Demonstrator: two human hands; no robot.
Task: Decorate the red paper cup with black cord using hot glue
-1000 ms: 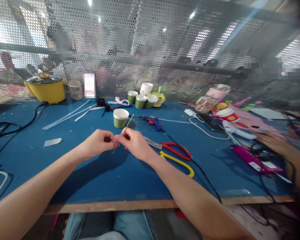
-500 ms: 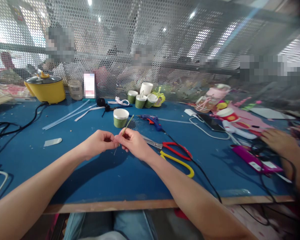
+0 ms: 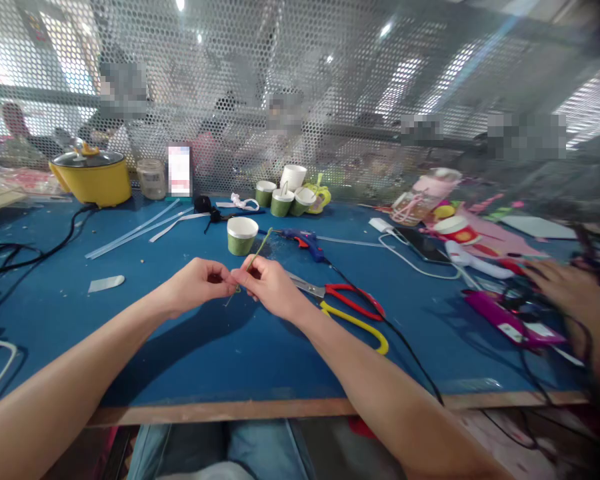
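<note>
My left hand (image 3: 197, 287) and my right hand (image 3: 270, 285) meet fingertip to fingertip above the blue table (image 3: 180, 347). Both pinch a thin green stick (image 3: 258, 249) that slants up and to the right from between the fingers; a short end pokes out below them. Just behind the hands stands a green paper cup (image 3: 241, 235). Red and yellow scissors (image 3: 347, 310) lie right of my right wrist. A blue glue gun (image 3: 303, 241) rests behind them with its black cord running toward the table's front edge.
More green cups (image 3: 283, 197) stand at the back by a perforated metal screen. A yellow pot (image 3: 91, 177) sits far left beside black cables (image 3: 25, 257). At the right, another person's hand (image 3: 567, 293) hovers over a pink device (image 3: 510, 323), phone and clutter.
My hands have stayed in place, with the stick's top tilted a little further right. The other person's hand at the right has shifted slightly.
</note>
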